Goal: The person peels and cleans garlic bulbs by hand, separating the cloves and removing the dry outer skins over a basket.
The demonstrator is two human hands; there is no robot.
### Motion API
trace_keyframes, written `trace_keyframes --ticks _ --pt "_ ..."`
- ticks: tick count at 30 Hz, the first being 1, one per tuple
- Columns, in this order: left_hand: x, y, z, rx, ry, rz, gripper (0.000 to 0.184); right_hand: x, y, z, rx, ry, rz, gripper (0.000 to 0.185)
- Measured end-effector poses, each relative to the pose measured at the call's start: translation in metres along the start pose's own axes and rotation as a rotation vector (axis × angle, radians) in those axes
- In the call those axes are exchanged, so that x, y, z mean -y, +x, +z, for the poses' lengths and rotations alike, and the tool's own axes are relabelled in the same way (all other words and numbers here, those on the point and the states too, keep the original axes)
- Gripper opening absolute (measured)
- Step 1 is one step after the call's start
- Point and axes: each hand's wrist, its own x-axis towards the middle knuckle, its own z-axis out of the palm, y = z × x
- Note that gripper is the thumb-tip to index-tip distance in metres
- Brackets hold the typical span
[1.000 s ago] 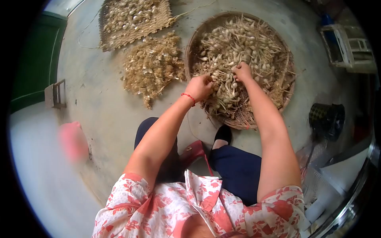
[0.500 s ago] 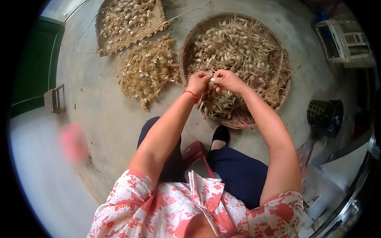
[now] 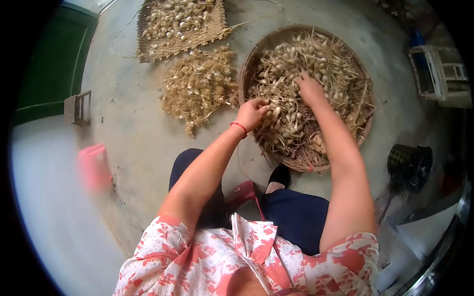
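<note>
A round woven basket (image 3: pixel 247 64) holds a large heap of dried garlic bulbs (image 3: pixel 316 61) with stalks and roots. My left hand (image 3: pixel 252 114), with a red bracelet at the wrist, is over the basket's left side. Its fingers are closed at the tips on what looks like a garlic bulb, partly hidden by the fingers. Farther in, my right hand (image 3: pixel 311 90) reaches onto the middle of the heap. Its fingers are stretched and apart, touching the bulbs. Nearer my feet, some bulbs and stalks lie at the basket's front, where bare weave shows.
Left of the basket, a pile of dry trimmings (image 3: pixel 197 89) lies on the concrete floor. Beyond it is a woven mat (image 3: pixel 217 32) bearing cleaned bulbs. A small wooden stool (image 3: pixel 76 108) stands at left; a dark bin (image 3: pixel 410 165) and a white wooden frame (image 3: pixel 439 74) are at right.
My hands were together over the basket's front. Now they are apart: the right hand has moved forward onto the heap, while the left stays near the left rim. The view has shifted slightly.
</note>
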Motion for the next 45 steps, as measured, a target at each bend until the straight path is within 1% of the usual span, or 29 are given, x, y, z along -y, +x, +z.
trace_keyframes --ticks 1,2,3,5,6,7,9,12,13,15,18,19,20,22,23,25,27,29,30,31,32,33,35,36,37,39,41,43,45 --pt "-0.001 0.000 -0.006 -0.009 0.007 -0.006 0.024 -0.005 0.007 0.015 0.044 -0.143 0.012 0.027" --pt "0.000 0.000 -0.011 -0.015 -0.123 -0.044 0.025 -0.021 0.019 0.053 -0.097 -0.125 0.032 0.022" --pt "0.001 0.000 -0.016 -0.023 -0.257 -0.081 0.025 -0.016 0.022 0.045 -0.095 -0.119 0.022 0.022" --pt "-0.005 0.003 -0.023 0.018 -0.379 -0.160 0.026 -0.006 0.025 0.007 0.330 0.915 0.299 0.021" --pt "-0.004 0.006 -0.023 0.056 -0.509 -0.146 0.028 0.002 0.017 0.000 0.231 1.196 0.296 0.022" --pt "-0.004 0.008 -0.021 0.097 -0.639 -0.126 0.031 0.010 0.011 -0.011 0.229 1.192 0.298 0.022" --pt "-0.023 0.002 -0.015 0.109 -0.741 -0.157 0.037 0.021 -0.001 -0.030 0.413 1.465 0.232 0.025" --pt "-0.034 0.001 -0.004 0.264 -1.113 -0.121 0.040 0.031 -0.017 -0.028 0.427 1.501 0.135 0.024" --pt "-0.034 0.003 0.000 0.283 -1.111 -0.125 0.040 0.033 -0.023 -0.028 0.444 1.488 0.080 0.023" --pt "-0.033 0.006 0.008 0.253 -1.050 -0.145 0.037 0.033 -0.035 -0.029 0.417 1.457 0.138 0.023" --pt "-0.027 0.012 0.019 0.132 -0.699 -0.204 0.018 0.032 -0.045 -0.024 0.374 1.081 0.111 0.019" --pt "-0.029 0.012 0.022 0.085 -0.546 -0.199 0.014 0.033 -0.049 -0.025 0.382 1.051 0.100 0.019" --pt "-0.029 0.011 0.025 0.101 -0.546 -0.198 0.014 0.034 -0.051 -0.026 0.374 1.014 0.068 0.019" --pt "-0.028 0.008 0.028 -0.035 -0.156 0.020 0.016 0.027 -0.054 -0.027 0.361 0.971 0.047 0.019" --pt "-0.028 0.009 0.028 -0.028 -0.161 0.027 0.016 0.022 -0.053 -0.024 0.418 0.980 0.005 0.018" --pt "-0.024 0.010 0.021 0.102 -0.281 0.035 0.018 0.015 -0.052 -0.024 0.477 0.982 -0.038 0.017" --pt "-0.017 0.015 -0.003 0.532 -0.786 -0.284 0.020 0.013 -0.056 -0.029 0.598 1.125 -0.068 0.016" --pt "-0.014 0.015 -0.020 0.729 -0.879 -0.299 0.014 0.021 -0.063 -0.039 0.673 1.263 -0.024 0.016" --pt "-0.015 0.016 -0.019 0.724 -0.881 -0.295 0.014 0.027 -0.062 -0.043 0.716 1.352 0.115 0.017" --pt "-0.014 0.016 -0.015 0.581 -0.602 -0.229 0.012 0.033 -0.063 -0.044 0.755 1.441 0.263 0.018" --pt "-0.016 0.016 -0.012 0.436 -0.325 -0.162 0.011 0.041 -0.060 -0.040 0.758 1.417 0.301 0.018" --pt "-0.017 0.015 -0.011 0.437 -0.324 -0.160 0.011 0.046 -0.057 -0.033 0.754 1.417 0.301 0.018" --pt "-0.019 0.011 -0.008 0.311 -0.544 -0.170 0.010 0.049 -0.052 -0.005 0.787 1.288 0.046 0.019" --pt "-0.018 0.013 -0.013 0.313 -0.691 -0.219 0.010 0.046 -0.047 0.012 0.741 1.428 0.063 0.018" --pt "-0.017 0.014 -0.014 0.312 -0.687 -0.218 0.010 0.050 -0.046 0.014 0.738 1.432 0.060 0.018" --pt "-0.015 0.017 -0.016 0.255 -0.695 -0.206 0.010 0.059 -0.043 0.018 0.399 1.820 0.456 0.019" --pt "-0.015 0.012 -0.013 0.218 -0.617 -0.216 0.008 0.044 -0.028 0.018 0.363 1.746 0.378 0.019" --pt "-0.003 0.014 -0.006 0.225 -0.327 -0.093 0.006 0.026 -0.015 0.015 0.456 0.707 0.323 0.024" --pt "0.002 0.006 -0.001 0.191 0.188 0.174 0.011 0.026 -0.018 -0.008 0.279 0.234 0.177 0.030"
